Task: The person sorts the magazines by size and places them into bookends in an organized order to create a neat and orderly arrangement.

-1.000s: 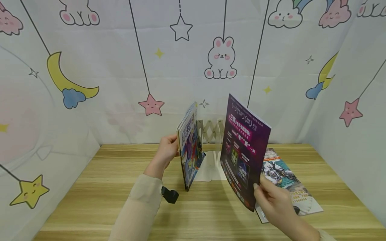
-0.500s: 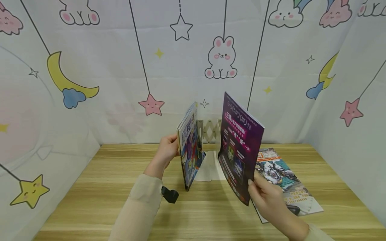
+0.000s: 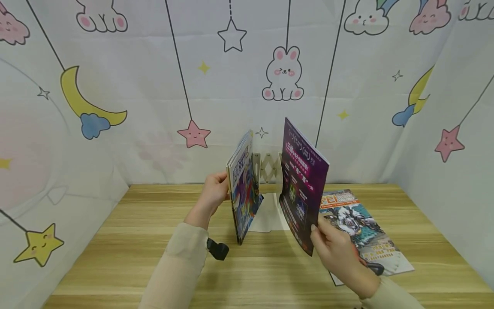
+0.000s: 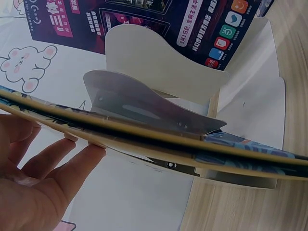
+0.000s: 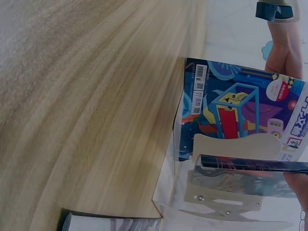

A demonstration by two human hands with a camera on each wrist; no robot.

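Right fingers (image 3: 318,241) pinch a purple magazine (image 3: 302,184) — glossy, curved

**Purple and Blue Covers over Yellow-Brown Grain**

On my feed, the thin, glossy paper magazine with the dark purple cover (image 3: 302,184) carries magenta panels, white lettering and, in the left wrist view, a row of orange, blue, teal and red icons. The rectangular paper magazine with the deep blue cover (image 5: 236,101) shows yellow, red and purple cartoon shapes. I read the flat paper magazine with the white-edged cover (image 3: 356,223) as teal and grey, lettered orange. Curved metal bookend (image 5: 236,144): cream. Wooden tabletop (image 3: 247,277): yellow-brown, streaked grain. Fabric backdrop (image 3: 150,60): white; yellow moons, pink stars, white rabbits. Long fabric sleeve (image 3: 175,262): beige.
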